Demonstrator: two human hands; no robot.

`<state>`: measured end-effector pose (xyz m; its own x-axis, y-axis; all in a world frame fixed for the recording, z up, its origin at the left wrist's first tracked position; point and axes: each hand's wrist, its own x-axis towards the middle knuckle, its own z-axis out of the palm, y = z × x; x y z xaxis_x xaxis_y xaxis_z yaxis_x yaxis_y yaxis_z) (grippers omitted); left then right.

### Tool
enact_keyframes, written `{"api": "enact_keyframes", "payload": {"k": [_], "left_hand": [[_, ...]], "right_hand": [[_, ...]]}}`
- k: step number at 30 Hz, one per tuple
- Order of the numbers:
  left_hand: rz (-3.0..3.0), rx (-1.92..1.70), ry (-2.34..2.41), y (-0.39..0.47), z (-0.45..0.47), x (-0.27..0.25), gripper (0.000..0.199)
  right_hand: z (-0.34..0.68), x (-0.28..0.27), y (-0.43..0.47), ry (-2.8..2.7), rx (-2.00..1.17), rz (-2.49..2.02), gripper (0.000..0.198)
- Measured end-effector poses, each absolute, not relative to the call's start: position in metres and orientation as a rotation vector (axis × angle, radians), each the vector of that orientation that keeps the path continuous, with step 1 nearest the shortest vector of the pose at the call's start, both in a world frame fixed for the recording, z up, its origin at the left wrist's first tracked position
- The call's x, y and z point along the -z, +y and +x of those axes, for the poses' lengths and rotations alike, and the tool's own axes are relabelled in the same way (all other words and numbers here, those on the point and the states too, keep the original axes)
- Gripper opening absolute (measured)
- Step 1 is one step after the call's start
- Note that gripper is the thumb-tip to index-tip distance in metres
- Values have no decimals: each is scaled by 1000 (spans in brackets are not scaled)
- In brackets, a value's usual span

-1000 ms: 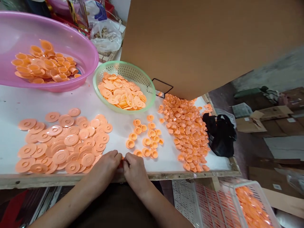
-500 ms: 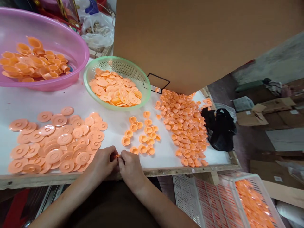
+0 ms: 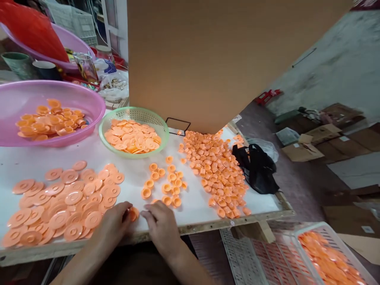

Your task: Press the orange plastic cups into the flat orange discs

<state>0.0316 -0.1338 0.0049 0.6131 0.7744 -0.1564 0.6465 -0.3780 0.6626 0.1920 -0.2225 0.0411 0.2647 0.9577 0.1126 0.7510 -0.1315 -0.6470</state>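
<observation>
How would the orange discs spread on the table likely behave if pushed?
The discs look thin and flat, so probably light and fairly stiff. Their glossy, overlapping faces suggest they may slide over one another. Lying flat, they seem unlikely to roll.

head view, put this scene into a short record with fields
left hand: holds an orange piece
right hand: apart from that piece, near loose cups
flat discs: spread left of the hands
green basket: holds more discs
pink basin: holds orange cup-shaped pieces
large pile: right of loose cups
black bag: beside the large pile
</observation>
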Motion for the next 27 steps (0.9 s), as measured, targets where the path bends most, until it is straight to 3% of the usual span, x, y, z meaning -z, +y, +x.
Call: {"api": "enact_keyframes", "payload": {"k": [2, 5, 7, 9, 11, 16, 27], "left_hand": [[2246, -414, 1096, -134, 35, 3, 42], [2481, -580, 931, -133, 59, 8, 100], [2593, -595, 808, -127, 83, 8, 125], [2645, -583, 699, -116, 104, 9, 135], [2653, -569, 607, -105, 118, 10, 125], [2509, -623, 499, -92, 125, 15, 73], [2136, -669, 425, -84, 135, -6, 36]], "right_hand": [[222, -43, -229, -1474, -182, -2009, 39], [268, -30, -225, -1498, 38, -2149, 82], [288, -17, -213, -1562, 33, -2186, 90], [296, -4, -200, -1641, 2, -2155, 82], [295, 4, -190, -1691, -35, -2086, 68], [279, 10, -186, -1550, -112, -1926, 49], [262, -7, -181, -1081, -314, -1813, 32]]}}
